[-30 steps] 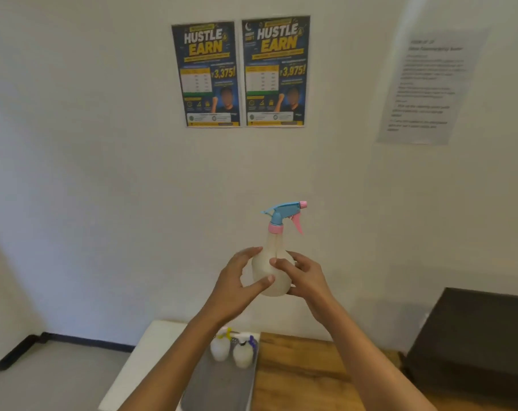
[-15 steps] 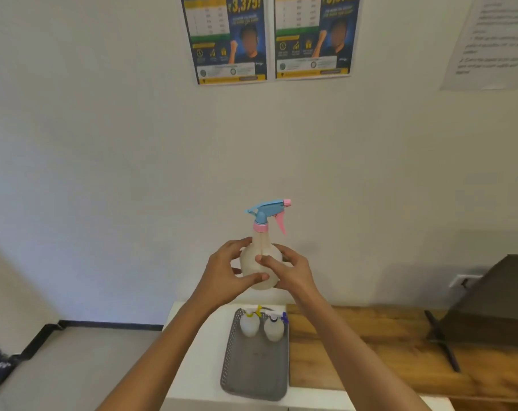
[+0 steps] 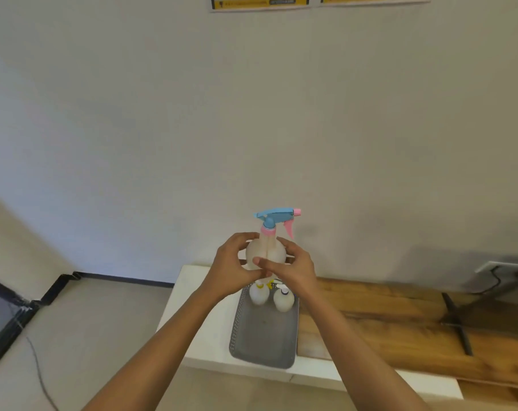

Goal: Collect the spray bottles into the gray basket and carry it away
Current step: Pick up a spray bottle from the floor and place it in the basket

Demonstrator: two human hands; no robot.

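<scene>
A white spray bottle (image 3: 266, 249) with a blue head and pink trigger is held upright in the air above the far end of the gray basket (image 3: 263, 336). My left hand (image 3: 232, 269) grips its body from the left and my right hand (image 3: 293, 269) grips it from the right, fingers curled round it. Two small white spray bottles stand in the far end of the basket: one with a yellow top (image 3: 258, 293), one with a white and blue top (image 3: 283, 298). The basket lies on a white table (image 3: 204, 315).
A wooden bench top (image 3: 385, 321) with a black strap across it adjoins the table on the right. The white wall stands close behind, with a socket and cable (image 3: 498, 275) at right. Grey floor, a black skirting (image 3: 44, 295) and a loose wire lie to the left.
My view has tilted down, so the posters slid off the top and the whole basket and table now show. Both hands keep holding the bottle, now lower and nearer the basket.
</scene>
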